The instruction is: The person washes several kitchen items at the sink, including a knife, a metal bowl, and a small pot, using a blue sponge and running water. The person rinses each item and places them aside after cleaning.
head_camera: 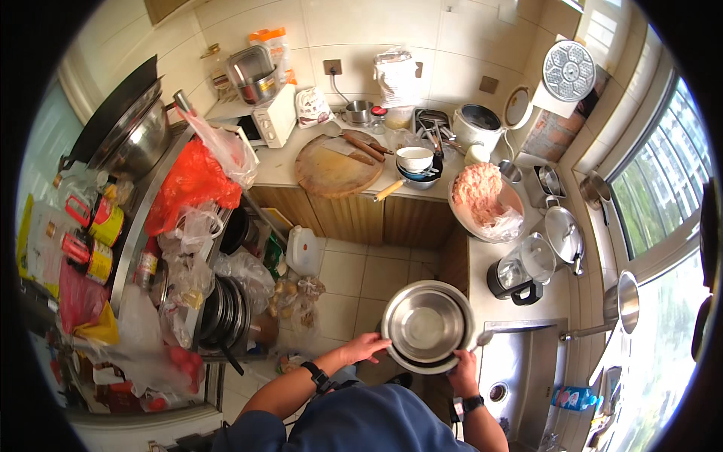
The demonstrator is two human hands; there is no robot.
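Two nested stainless steel bowls are held in front of my body, a smaller bowl (426,327) sitting inside a larger bowl (390,305). My left hand (364,348) grips the left rim, and my right hand (464,374) grips the lower right rim. A metal spoon (484,338) sticks out beside my right hand, its handle mostly hidden, so I cannot tell whether that hand holds it. The inner bowl shows bare metal. Farther off on the counter, a large basin (456,217) holds pink minced meat (479,189) and a crumpled clear plastic bag (501,225).
To the right is a steel sink (522,361), with a blender jug (528,265) on the counter beyond. A round wooden chopping board (316,169) with a cleaver (344,150) lies on the back counter, near a rice cooker (477,127). A crowded rack (127,265) stands left.
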